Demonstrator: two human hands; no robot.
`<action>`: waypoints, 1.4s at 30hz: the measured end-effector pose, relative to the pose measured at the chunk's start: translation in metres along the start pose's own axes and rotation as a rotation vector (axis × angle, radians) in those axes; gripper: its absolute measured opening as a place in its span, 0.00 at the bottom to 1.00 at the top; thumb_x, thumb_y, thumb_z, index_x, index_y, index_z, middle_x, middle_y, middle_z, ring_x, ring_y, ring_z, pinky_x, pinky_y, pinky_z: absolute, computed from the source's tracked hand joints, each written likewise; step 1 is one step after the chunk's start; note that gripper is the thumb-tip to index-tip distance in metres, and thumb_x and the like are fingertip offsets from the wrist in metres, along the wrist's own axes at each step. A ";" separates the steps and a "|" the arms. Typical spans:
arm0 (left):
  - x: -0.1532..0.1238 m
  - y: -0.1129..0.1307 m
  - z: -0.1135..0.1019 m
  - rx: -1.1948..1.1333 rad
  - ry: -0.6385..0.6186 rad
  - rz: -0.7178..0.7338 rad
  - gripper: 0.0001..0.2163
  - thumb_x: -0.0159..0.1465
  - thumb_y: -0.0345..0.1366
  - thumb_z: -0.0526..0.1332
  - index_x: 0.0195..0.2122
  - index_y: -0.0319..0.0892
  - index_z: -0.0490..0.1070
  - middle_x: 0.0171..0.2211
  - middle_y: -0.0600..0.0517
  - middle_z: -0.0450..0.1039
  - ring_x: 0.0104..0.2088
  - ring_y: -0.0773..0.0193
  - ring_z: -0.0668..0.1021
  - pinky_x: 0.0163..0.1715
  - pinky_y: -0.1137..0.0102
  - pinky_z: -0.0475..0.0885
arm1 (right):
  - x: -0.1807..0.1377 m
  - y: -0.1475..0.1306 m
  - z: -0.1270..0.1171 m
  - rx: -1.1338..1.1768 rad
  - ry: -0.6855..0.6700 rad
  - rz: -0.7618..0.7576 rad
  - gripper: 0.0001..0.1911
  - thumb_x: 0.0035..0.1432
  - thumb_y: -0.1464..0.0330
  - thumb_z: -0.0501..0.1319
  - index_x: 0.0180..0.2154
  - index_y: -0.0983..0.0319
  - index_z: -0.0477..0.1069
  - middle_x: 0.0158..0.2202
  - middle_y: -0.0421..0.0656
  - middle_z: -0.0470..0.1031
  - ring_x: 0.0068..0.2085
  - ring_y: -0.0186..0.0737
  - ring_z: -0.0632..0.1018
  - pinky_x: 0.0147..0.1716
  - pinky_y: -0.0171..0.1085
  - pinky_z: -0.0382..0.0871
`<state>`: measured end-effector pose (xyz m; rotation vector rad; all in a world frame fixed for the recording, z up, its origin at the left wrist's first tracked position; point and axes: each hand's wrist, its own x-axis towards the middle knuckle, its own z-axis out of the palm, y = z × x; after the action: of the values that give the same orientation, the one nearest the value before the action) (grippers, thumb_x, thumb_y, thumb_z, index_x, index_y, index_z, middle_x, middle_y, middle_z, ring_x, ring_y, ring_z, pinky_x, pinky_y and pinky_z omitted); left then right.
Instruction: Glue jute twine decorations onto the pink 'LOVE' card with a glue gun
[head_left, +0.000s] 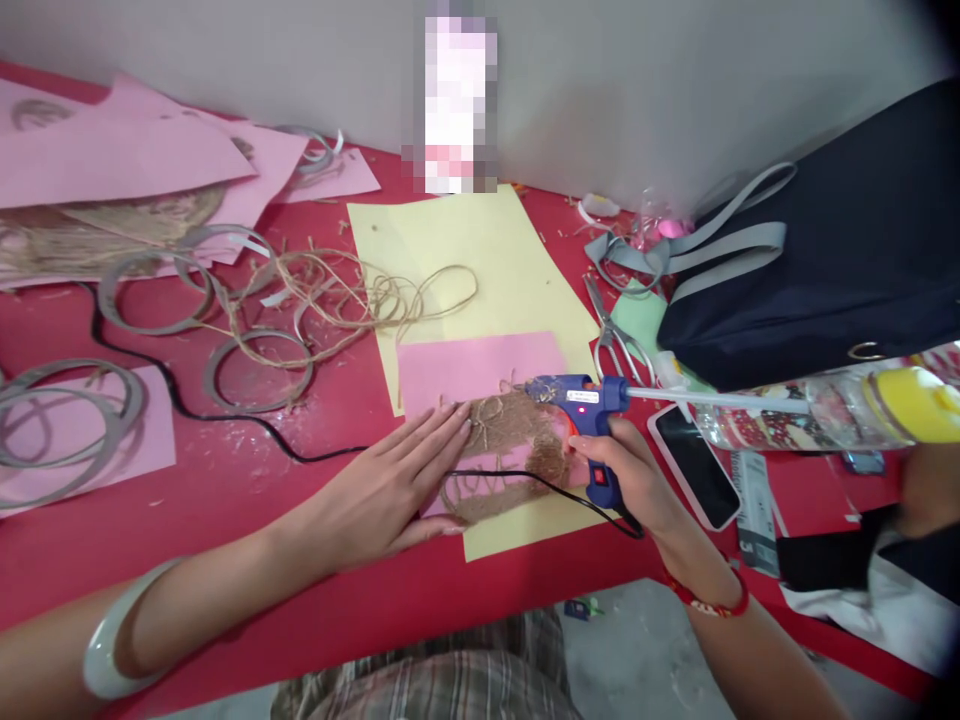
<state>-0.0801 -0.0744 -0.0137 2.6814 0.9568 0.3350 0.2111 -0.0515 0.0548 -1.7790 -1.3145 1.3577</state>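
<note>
blue glue gun [583,403], red table [247,480], yellow sheet [480,260], pink card [465,365], navy bag [847,250].

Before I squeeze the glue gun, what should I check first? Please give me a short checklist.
1. The right hand grips the glue gun: ok.
2. The left hand lies flat on the twine piece: ok.
3. The left fingertips are apart from the nozzle: ok, though near.
4. The black cord is off the work: not ok, it crosses the twine piece.
5. The yellow paper lies under the work, over the table: ok.
6. The gun is hot: cannot tell.
</note>
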 end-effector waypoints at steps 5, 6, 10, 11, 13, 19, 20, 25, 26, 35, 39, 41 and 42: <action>0.000 0.000 0.001 -0.006 0.013 0.003 0.47 0.74 0.61 0.49 0.78 0.35 0.27 0.76 0.32 0.43 0.76 0.43 0.54 0.74 0.52 0.52 | -0.004 0.000 0.000 0.024 -0.027 0.043 0.15 0.55 0.57 0.66 0.24 0.58 0.69 0.21 0.38 0.64 0.24 0.36 0.66 0.24 0.36 0.60; 0.000 0.000 0.002 -0.007 0.021 0.003 0.47 0.74 0.61 0.49 0.78 0.34 0.27 0.76 0.32 0.44 0.76 0.43 0.54 0.74 0.52 0.52 | -0.004 -0.001 0.000 0.026 -0.027 0.037 0.15 0.55 0.57 0.66 0.24 0.58 0.69 0.21 0.37 0.64 0.24 0.36 0.66 0.23 0.36 0.60; 0.000 0.001 0.003 0.004 0.039 0.009 0.46 0.74 0.61 0.49 0.78 0.34 0.28 0.76 0.32 0.45 0.76 0.43 0.55 0.74 0.52 0.54 | -0.004 -0.006 0.002 0.039 -0.009 0.028 0.13 0.52 0.58 0.67 0.24 0.58 0.71 0.21 0.37 0.65 0.23 0.36 0.67 0.23 0.35 0.62; 0.000 0.001 0.003 0.012 0.039 0.011 0.46 0.74 0.61 0.49 0.78 0.33 0.28 0.76 0.32 0.46 0.76 0.43 0.55 0.74 0.52 0.54 | -0.004 -0.006 0.003 0.041 -0.001 0.033 0.13 0.52 0.57 0.67 0.24 0.58 0.71 0.20 0.37 0.65 0.23 0.36 0.67 0.23 0.35 0.62; 0.000 0.001 0.003 0.023 0.039 0.014 0.47 0.74 0.61 0.49 0.78 0.33 0.28 0.76 0.31 0.46 0.76 0.43 0.55 0.73 0.52 0.55 | -0.003 -0.007 0.004 0.039 0.015 0.026 0.14 0.51 0.57 0.67 0.23 0.58 0.70 0.20 0.37 0.65 0.23 0.37 0.67 0.22 0.36 0.61; 0.000 0.000 0.002 0.020 0.032 0.010 0.46 0.74 0.61 0.48 0.78 0.33 0.28 0.76 0.32 0.45 0.76 0.43 0.55 0.73 0.52 0.55 | -0.001 -0.003 0.003 0.018 0.037 -0.038 0.16 0.51 0.58 0.68 0.21 0.58 0.67 0.21 0.36 0.63 0.25 0.36 0.65 0.24 0.35 0.60; 0.000 0.000 0.002 0.018 0.028 0.012 0.46 0.74 0.60 0.48 0.78 0.33 0.28 0.76 0.32 0.45 0.76 0.43 0.55 0.73 0.52 0.55 | -0.001 -0.003 0.003 0.016 0.034 -0.033 0.16 0.50 0.58 0.68 0.20 0.58 0.67 0.21 0.36 0.62 0.24 0.36 0.64 0.24 0.35 0.59; 0.000 0.000 0.002 0.014 0.020 0.015 0.45 0.75 0.61 0.48 0.78 0.32 0.29 0.76 0.32 0.44 0.76 0.44 0.54 0.74 0.53 0.54 | 0.000 -0.002 0.003 0.020 0.031 0.004 0.19 0.51 0.56 0.68 0.20 0.57 0.64 0.20 0.35 0.59 0.24 0.35 0.63 0.23 0.35 0.58; 0.000 0.000 0.002 0.018 0.021 0.015 0.45 0.74 0.61 0.47 0.78 0.32 0.29 0.76 0.32 0.45 0.76 0.43 0.54 0.74 0.52 0.54 | -0.001 -0.003 0.003 0.023 0.030 0.007 0.19 0.51 0.56 0.68 0.21 0.57 0.64 0.21 0.35 0.60 0.24 0.35 0.63 0.23 0.36 0.58; 0.001 0.000 0.004 0.031 0.055 0.025 0.46 0.74 0.61 0.49 0.78 0.31 0.32 0.75 0.31 0.48 0.76 0.43 0.55 0.74 0.53 0.53 | -0.004 -0.008 0.003 -0.019 0.082 0.011 0.16 0.52 0.57 0.68 0.23 0.58 0.68 0.22 0.38 0.66 0.25 0.38 0.67 0.25 0.37 0.62; 0.001 0.000 0.004 0.062 0.051 0.030 0.45 0.74 0.61 0.48 0.78 0.30 0.34 0.75 0.31 0.49 0.76 0.43 0.55 0.74 0.53 0.53 | -0.005 -0.007 0.001 -0.048 0.089 0.007 0.16 0.53 0.56 0.68 0.23 0.58 0.68 0.22 0.38 0.65 0.26 0.38 0.67 0.24 0.37 0.62; 0.001 0.000 0.004 0.080 0.052 0.034 0.45 0.74 0.61 0.48 0.78 0.29 0.35 0.75 0.31 0.49 0.76 0.43 0.55 0.74 0.54 0.53 | -0.004 -0.007 0.001 -0.056 0.081 0.002 0.16 0.53 0.57 0.68 0.23 0.58 0.68 0.22 0.38 0.66 0.25 0.38 0.68 0.24 0.37 0.63; 0.000 0.000 0.004 0.088 0.053 0.036 0.45 0.74 0.61 0.48 0.78 0.28 0.36 0.75 0.31 0.49 0.76 0.43 0.55 0.74 0.54 0.53 | -0.004 -0.007 0.001 -0.054 0.071 0.009 0.16 0.53 0.57 0.68 0.22 0.58 0.68 0.21 0.38 0.66 0.25 0.38 0.69 0.23 0.37 0.63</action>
<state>-0.0785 -0.0750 -0.0171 2.7849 0.9608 0.3826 0.2079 -0.0527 0.0620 -1.8536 -1.3180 1.2622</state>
